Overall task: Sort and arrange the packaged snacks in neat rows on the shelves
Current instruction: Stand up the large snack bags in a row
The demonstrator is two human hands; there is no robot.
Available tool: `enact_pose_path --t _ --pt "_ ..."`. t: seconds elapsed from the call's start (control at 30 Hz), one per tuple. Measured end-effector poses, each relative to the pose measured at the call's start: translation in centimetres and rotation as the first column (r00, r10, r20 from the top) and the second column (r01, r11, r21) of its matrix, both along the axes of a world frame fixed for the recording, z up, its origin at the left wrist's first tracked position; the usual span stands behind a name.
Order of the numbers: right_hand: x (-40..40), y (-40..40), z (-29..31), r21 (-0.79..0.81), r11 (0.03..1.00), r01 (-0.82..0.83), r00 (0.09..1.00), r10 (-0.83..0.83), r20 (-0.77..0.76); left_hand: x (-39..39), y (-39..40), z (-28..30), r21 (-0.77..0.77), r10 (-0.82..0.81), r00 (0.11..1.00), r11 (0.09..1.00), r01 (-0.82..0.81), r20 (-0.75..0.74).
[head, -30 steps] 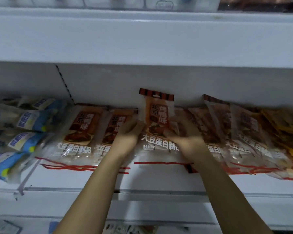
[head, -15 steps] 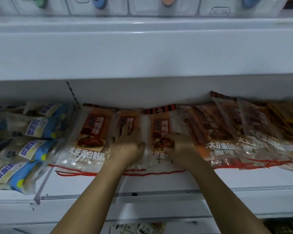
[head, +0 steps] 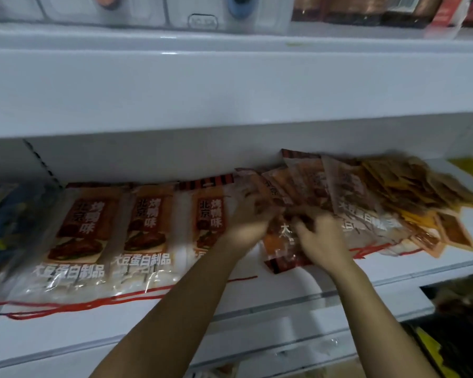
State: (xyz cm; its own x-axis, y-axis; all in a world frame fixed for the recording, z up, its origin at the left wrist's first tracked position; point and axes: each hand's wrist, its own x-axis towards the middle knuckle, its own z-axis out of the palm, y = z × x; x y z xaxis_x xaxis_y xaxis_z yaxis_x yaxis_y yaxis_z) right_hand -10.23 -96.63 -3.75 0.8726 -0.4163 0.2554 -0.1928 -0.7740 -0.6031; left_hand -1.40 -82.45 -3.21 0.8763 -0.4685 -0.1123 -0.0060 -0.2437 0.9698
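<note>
Three orange-brown snack packs [head: 145,227] lie side by side in a row on the white shelf [head: 284,293], left of centre. To their right sits a loose, overlapping pile of the same packs [head: 347,192]. My left hand [head: 246,222] reaches into the pile's left edge; it is blurred, so its grip is unclear. My right hand [head: 322,238] has its fingers curled on an orange pack [head: 280,252] at the front of the pile.
Yellow-brown packs [head: 426,192] are heaped at the pile's right end. Blue packs [head: 0,219] lie at the far left. Red strings [head: 66,306] trail along the shelf front. Another shelf [head: 230,85] overhangs closely above, and darker goods [head: 462,323] show below right.
Both hands have left the third pack lying flat in the row and moved right onto the loose pile. The view has shifted right as well.
</note>
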Motion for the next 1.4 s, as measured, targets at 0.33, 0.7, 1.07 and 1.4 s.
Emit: enact_pose_path --t 0.33,0.7,1.07,1.4 --pt "-1.0 -0.2 0.5 0.063 0.996 -0.068 0.97 0.051 0.239 -1.4 -0.2 1.1 -0.144 0.193 0.981 0.972 -0.186 0.035" --pt "4.6 8.8 -0.7 0.733 0.654 -0.189 0.976 0.205 0.069 0.4 13.2 -0.5 -0.219 0.361 0.929 0.916 -0.335 0.087" --pt "6.1 10.4 -2.2 0.186 0.968 -0.171 0.974 0.194 -0.117 1.6 13.9 -6.0 0.422 0.009 0.677 0.775 -0.47 0.736" --pt "1.6 5.2 -0.9 -0.052 0.998 -0.022 0.971 0.034 0.238 0.8 7.4 -1.2 0.321 0.007 0.862 0.927 -0.197 0.508"
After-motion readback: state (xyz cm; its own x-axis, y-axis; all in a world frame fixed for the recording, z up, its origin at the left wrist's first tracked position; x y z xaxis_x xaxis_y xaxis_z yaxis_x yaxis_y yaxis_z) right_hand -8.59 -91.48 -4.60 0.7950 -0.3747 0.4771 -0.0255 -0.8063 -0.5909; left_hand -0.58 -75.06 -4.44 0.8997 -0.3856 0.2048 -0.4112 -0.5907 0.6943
